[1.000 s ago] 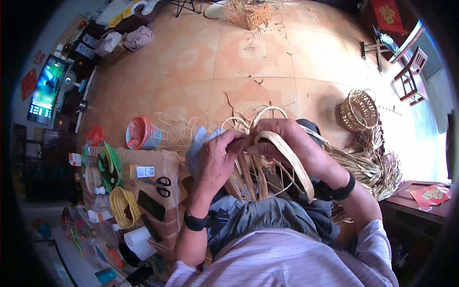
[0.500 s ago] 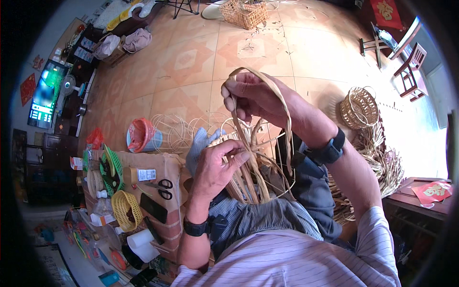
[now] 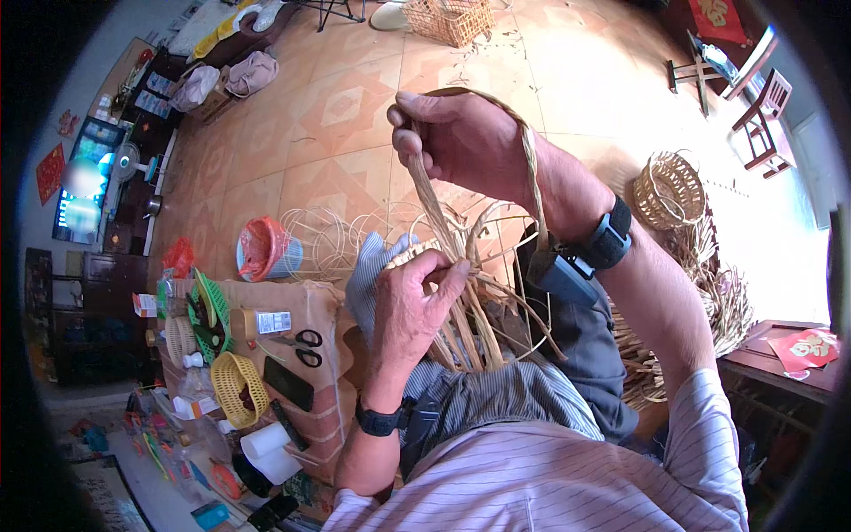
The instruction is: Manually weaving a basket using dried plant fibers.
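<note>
Worktop [image 3: 300, 300]: bearing scissors [image 3: 309, 357].
Left hand [image 3: 415, 303]: thumb and fingers pinched on the fibre strip [image 3: 430, 195].
Weave [image 3: 487, 337]: at the lap [image 3: 505, 395], ends splayed.
Right hand [image 3: 472, 142]: clamped on the same strip, higher up.
Strip loop [image 3: 533, 177]: draped over the right wrist; apt to snag on the strap [image 3: 613, 235], split under sharp pulling, or slacken from an eased left pinch.

A table [image 3: 330, 403] under a brown cloth carries black-handled scissors [image 3: 308, 347], a dark phone [image 3: 288, 382], a yellow basket [image 3: 223, 381], a green basket [image 3: 218, 306] and a white roll [image 3: 270, 448]. On the patterned tile floor [image 3: 346, 115] stand a blue bucket [image 3: 285, 255] with a red liner, a rectangular lattice basket [image 3: 448, 27] and, beside a heap of dried strips [image 3: 722, 306], a round woven basket [image 3: 651, 191]. Small scraps [image 3: 461, 56] lie near the lattice basket.
</note>
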`<state>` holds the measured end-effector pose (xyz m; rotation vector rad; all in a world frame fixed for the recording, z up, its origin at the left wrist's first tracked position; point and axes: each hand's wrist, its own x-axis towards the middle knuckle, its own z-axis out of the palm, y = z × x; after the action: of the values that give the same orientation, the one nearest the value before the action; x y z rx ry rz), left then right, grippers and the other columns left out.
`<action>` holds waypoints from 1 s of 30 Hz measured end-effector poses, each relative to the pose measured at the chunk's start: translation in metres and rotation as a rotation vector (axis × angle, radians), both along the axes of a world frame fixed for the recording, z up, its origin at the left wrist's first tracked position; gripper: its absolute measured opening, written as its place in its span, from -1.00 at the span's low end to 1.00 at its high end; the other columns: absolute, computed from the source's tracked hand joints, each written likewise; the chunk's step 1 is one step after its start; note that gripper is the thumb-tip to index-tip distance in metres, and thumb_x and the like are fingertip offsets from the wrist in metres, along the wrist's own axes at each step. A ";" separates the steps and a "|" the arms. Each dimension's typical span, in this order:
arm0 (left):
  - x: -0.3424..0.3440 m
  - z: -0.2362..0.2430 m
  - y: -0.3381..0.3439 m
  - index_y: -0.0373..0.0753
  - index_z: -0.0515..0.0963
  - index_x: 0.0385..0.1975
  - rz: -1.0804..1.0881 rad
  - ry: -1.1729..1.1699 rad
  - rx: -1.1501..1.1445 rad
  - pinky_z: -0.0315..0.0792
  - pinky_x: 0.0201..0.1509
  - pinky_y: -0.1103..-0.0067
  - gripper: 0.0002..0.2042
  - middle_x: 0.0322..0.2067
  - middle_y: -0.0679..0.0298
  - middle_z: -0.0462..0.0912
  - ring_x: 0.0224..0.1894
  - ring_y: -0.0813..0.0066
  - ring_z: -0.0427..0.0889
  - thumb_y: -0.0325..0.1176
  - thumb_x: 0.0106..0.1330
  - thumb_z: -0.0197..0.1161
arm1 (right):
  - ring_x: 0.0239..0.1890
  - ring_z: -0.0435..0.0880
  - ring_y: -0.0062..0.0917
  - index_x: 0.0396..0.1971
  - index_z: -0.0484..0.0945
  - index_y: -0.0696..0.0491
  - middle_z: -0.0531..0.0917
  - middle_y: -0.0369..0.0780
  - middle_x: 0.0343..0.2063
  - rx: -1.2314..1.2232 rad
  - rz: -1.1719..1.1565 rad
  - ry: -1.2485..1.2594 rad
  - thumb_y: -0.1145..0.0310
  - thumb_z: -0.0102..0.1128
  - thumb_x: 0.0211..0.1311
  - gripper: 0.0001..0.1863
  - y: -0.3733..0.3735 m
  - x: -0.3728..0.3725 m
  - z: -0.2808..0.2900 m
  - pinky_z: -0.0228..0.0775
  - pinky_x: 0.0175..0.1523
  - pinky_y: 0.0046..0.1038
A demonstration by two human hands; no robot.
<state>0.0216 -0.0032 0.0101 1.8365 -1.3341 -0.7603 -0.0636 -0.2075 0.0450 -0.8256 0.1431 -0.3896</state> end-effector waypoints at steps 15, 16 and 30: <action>-0.021 0.010 0.027 -0.37 0.61 -0.41 -0.022 0.158 0.103 0.42 -0.34 0.64 -0.75 -0.53 0.41 0.63 -0.42 0.78 0.50 -0.33 0.46 0.39 | 0.10 0.76 -0.28 -0.02 0.59 0.14 0.75 -0.07 -0.04 0.082 -0.058 -0.136 0.02 0.07 0.63 -0.57 -0.047 -0.038 -0.030 0.64 0.28 -0.34; -0.019 0.009 0.028 -0.37 0.61 -0.41 -0.026 0.155 0.102 0.42 -0.34 0.64 -0.75 -0.53 0.41 0.63 -0.42 0.78 0.50 -0.33 0.46 0.39 | 0.07 0.76 -0.29 0.02 0.59 0.16 0.73 -0.05 -0.02 -0.037 -0.144 -0.122 -0.04 0.10 0.60 -0.51 -0.043 -0.040 -0.042 0.65 0.23 -0.34; -0.017 0.000 0.024 -0.44 0.72 -0.19 -0.039 0.176 0.067 0.58 -0.20 0.58 -0.80 -0.40 0.20 0.80 -0.31 0.56 0.75 -0.39 0.41 0.44 | -0.24 0.79 -0.06 -0.38 0.74 0.20 0.75 0.05 -0.39 -1.405 -0.016 0.668 0.13 0.37 0.21 -0.63 0.065 -0.056 0.000 0.60 -0.13 -0.17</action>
<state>0.0047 0.0207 0.0098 1.7542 -1.2474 -0.9745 -0.1201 -0.1423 0.0449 -2.3349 0.5215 -0.1647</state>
